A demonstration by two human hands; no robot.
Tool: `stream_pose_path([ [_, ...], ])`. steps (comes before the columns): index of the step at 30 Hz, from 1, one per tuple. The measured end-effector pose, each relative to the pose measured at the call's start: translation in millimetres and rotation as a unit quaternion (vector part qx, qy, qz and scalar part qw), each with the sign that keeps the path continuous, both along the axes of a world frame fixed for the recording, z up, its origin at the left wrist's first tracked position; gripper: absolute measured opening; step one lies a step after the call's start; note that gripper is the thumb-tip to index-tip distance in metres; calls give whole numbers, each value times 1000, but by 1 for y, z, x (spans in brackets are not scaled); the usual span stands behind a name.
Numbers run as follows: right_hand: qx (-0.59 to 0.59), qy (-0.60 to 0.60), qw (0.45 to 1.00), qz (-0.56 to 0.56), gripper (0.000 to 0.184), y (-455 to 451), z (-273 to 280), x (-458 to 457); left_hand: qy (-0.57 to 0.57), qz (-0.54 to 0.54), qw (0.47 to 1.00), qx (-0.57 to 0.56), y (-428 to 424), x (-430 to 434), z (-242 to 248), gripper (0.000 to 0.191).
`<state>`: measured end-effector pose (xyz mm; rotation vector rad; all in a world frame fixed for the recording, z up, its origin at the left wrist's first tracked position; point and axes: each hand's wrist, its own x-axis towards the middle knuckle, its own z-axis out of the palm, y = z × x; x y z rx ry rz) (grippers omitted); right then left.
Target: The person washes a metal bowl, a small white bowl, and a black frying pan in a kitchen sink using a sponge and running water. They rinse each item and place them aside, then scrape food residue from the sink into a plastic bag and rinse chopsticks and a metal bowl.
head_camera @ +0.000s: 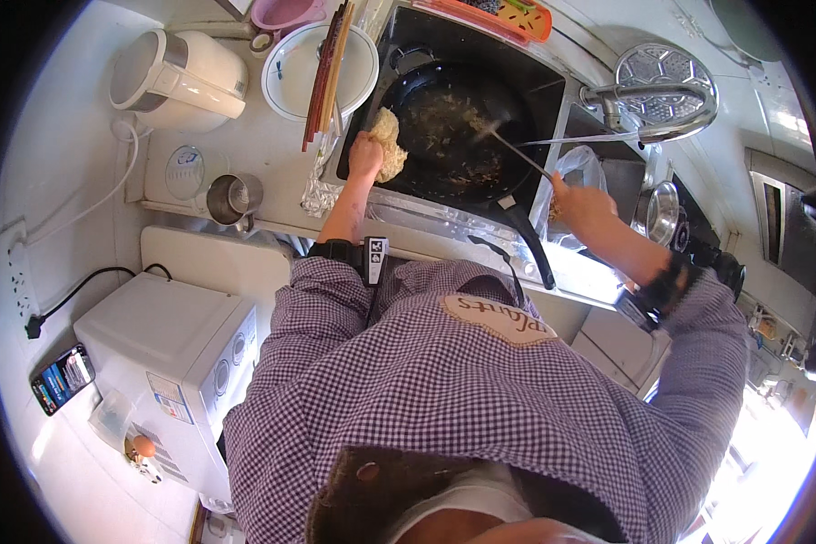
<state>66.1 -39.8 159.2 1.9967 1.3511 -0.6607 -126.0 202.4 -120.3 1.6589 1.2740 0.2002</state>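
Note:
My left hand grips a pale cake of dried noodles at the left rim of a black wok. Brown liquid with small browned bits lies in the wok. In my right hand is the thin handle of a cooking utensil. Its blurred head is in the wok, so its exact shape is unclear. The wok's black handle points towards me, free of both hands. A clear plastic bag lies beside my right hand, with its contents partly hidden.
Left of the wok, several chopsticks lie across a white bowl. A steel cup and a cream kettle stand farther left. To the right, a tap arches over the sink; a thin pale streak runs from it towards the wok.

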Motion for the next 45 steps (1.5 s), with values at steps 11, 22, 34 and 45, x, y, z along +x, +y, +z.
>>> stream_pose_path([
  [11, -10, -49, 999, -19, 69, 2, -37, 1, 31, -28, 999, -1, -1, 0, 10, 31],
  [22, -36, -22, 999, -34, 67, -8, -55, 12, 11, -17, 1000, -8, 0, -1, -7, 32],
  [34, -104, -29, 994, -27, 67, -4, -70, 33, 36, -15, 999, 19, 2, 1, -3, 32],
  [45, -278, 23, 960, 19, 76, 0, 72, -2, 6, 0, 1000, -13, 1, 2, -3, 33],
])
